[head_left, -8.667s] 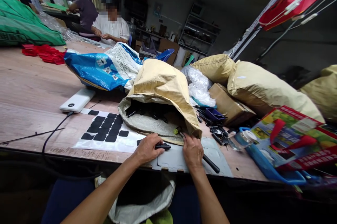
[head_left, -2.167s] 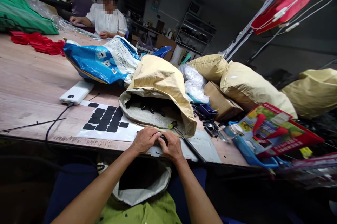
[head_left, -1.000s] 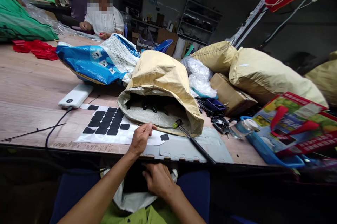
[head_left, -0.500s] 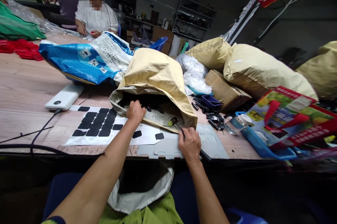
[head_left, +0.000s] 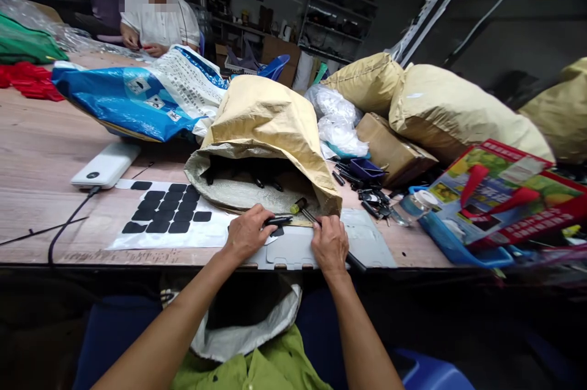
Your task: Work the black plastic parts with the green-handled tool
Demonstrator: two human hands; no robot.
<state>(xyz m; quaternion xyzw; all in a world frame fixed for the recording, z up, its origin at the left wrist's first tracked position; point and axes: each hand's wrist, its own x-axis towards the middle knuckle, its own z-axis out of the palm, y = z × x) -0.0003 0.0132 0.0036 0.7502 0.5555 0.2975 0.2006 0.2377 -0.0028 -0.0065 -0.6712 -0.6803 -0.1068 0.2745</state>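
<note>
A tan paper sack [head_left: 266, 115] lies on the table with its mouth facing me, several dark pieces inside. In front of its mouth, my left hand [head_left: 250, 232] pinches a slim black piece [head_left: 279, 220]. My right hand [head_left: 331, 243] is closed around a hammer [head_left: 308, 214] with a yellow-green tipped head and a black grip; the head rests at the sack's lower lip. Beneath both hands is a grey sheet [head_left: 293, 250]. To the left lies a white sheet [head_left: 119, 240] bearing black rounded pads [head_left: 158, 216].
A white power bank [head_left: 105, 167] with a cable sits left, near a blue-and-white bag [head_left: 151, 93]. Rightward are loose black parts [head_left: 373, 197], a glass jar [head_left: 415, 206], a blue tray [head_left: 477, 255] and a colourful bag [head_left: 495, 194]. A person [head_left: 158, 20] sits across the table.
My left hand has come out of the sack's mouth toward the right and now shows a black piece. My right hand stays on the hammer. The view has shifted slightly.
</note>
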